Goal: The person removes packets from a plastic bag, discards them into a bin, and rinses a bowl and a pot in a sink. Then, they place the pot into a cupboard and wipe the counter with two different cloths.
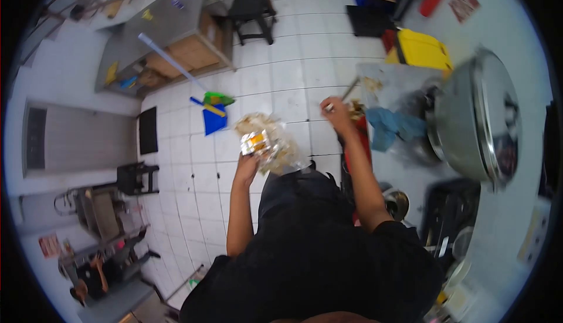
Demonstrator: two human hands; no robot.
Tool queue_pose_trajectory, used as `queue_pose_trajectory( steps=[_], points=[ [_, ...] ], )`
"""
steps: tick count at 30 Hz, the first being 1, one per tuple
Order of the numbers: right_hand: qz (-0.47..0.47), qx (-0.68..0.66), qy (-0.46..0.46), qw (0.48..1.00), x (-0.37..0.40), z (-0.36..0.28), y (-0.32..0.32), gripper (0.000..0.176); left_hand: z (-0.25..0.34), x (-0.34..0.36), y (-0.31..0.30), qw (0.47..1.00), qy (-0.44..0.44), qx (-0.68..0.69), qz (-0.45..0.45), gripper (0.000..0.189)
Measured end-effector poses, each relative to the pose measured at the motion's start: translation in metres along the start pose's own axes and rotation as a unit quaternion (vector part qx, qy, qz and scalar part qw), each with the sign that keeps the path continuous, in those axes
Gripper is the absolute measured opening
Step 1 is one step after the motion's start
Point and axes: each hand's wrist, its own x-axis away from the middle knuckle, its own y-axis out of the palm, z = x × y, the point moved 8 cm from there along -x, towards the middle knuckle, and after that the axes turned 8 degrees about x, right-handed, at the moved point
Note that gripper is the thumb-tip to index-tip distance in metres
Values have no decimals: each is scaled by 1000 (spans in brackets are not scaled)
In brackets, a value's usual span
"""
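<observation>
My left hand (pixel 248 163) is closed round a shiny silver foil packet (pixel 256 141) with an orange patch. Beside and behind the packet, a clear plastic bag (pixel 286 152) with pale contents hangs in front of my legs. To the right, my right hand (pixel 339 116) is raised near the counter's edge with its fingers curled. A small white spot shows at its fingertips, and I cannot tell what it holds. A thin dark stick (pixel 350 88) slants up just beyond that hand. Near my right forearm, a crumpled blue cloth (pixel 394 127) lies on the metal counter (pixel 404 173).
A large lidded metal pot (pixel 478 121) stands on the right counter, with a yellow container (pixel 423 50) beyond. On the tiled floor ahead lie a blue dustpan (pixel 215 119) and green broom (pixel 219 98). Black stools (pixel 252 13) stand further off; another person (pixel 94 276) is at lower left.
</observation>
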Motion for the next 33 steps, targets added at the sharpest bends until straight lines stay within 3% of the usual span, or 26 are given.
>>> queue_pose_trajectory(
  steps=[6,7,11,15,16,20,24,26,29,30,33],
  points=[
    [47,59,-45,996,-165,43,-22,14,57,-153,56,998,6,-63,5,49],
    [51,56,15,997,-177,62,-31,13,62,-181,68,999,-4,-54,4,48],
    [173,7,145,974,-186,104,-80,11,108,-280,132,996,-25,-53,-70,46],
    [266,39,177,947,-199,125,-124,13,134,-385,201,981,-47,-137,-132,45],
    [272,-7,205,940,-199,131,-129,13,145,-405,223,970,-58,-176,-154,50],
    [349,-57,231,906,-208,179,-145,12,163,-497,283,967,-64,-122,-216,54],
    [390,-91,267,877,-233,246,-157,12,184,-565,339,963,-98,-149,-202,49],
    [396,-23,298,868,-265,265,-173,13,187,-601,366,961,-105,-147,-210,48],
    [408,8,296,864,-281,318,-187,14,189,-652,391,970,-156,-141,-125,45],
    [408,25,288,866,-289,344,-194,14,201,-659,420,978,-109,-105,-145,47],
    [404,-11,369,837,-284,409,-194,15,192,-733,449,968,-145,-130,-160,44]
  ],
)
